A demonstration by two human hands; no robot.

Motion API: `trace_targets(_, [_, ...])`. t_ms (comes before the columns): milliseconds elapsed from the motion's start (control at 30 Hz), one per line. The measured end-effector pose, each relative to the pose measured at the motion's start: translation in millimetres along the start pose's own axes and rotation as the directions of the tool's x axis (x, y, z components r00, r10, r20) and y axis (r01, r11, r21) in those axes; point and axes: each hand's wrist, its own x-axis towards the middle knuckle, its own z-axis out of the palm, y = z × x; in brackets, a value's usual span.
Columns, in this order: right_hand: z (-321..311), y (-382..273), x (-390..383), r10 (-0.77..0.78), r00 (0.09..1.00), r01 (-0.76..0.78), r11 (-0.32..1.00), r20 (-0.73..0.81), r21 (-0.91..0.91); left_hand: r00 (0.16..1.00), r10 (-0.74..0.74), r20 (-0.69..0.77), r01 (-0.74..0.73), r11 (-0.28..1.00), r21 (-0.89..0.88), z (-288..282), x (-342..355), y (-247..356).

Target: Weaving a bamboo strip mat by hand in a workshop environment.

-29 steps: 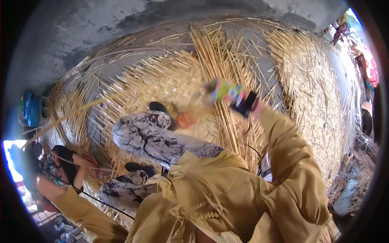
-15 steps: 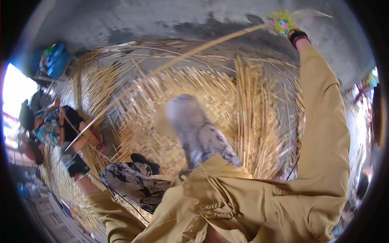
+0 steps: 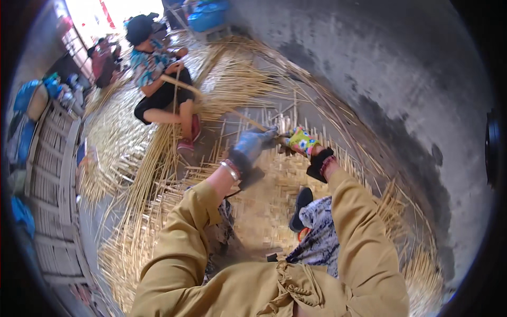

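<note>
A large mat (image 3: 259, 206) woven from pale straw-coloured strips lies beneath me, its loose strip ends sticking out along the far edge. My left hand (image 3: 253, 142), in a blue-grey glove, is closed at that edge on a long flat reed strip (image 3: 245, 120). The strip runs from the hand away to the far left. Close beside it, my right hand (image 3: 301, 141) wears a yellow-green flowered glove. Its fingers are curled at the mat's edge; what lies in them is hidden. My shod foot (image 3: 302, 208) rests on the mat.
A person (image 3: 153, 74) sits at the far left among loose reeds (image 3: 237, 79), holding a strip. Another person (image 3: 103, 63) is behind them. A grey wall (image 3: 380, 68) rises on the right. A slatted wooden bench (image 3: 53, 179) stands left, blue bags (image 3: 206, 16) at the back.
My hands were spread wide, with the long strip stretched between them. Now they are close together at the mat's far edge. The view has turned left, and my legs have shifted.
</note>
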Motion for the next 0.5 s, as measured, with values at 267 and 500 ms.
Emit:
trace_targets(267, [11,8,-9,0.172,0.956,-0.293,0.615,0.238,0.732,0.914,0.201,-0.352,-0.163,0.977,0.135,-63,11,60])
trace_targets(500, [10,-52,18,0.137,0.989,-0.134,0.705,0.051,0.696,0.970,0.155,-0.188,-0.138,0.985,0.103,-47,9,54])
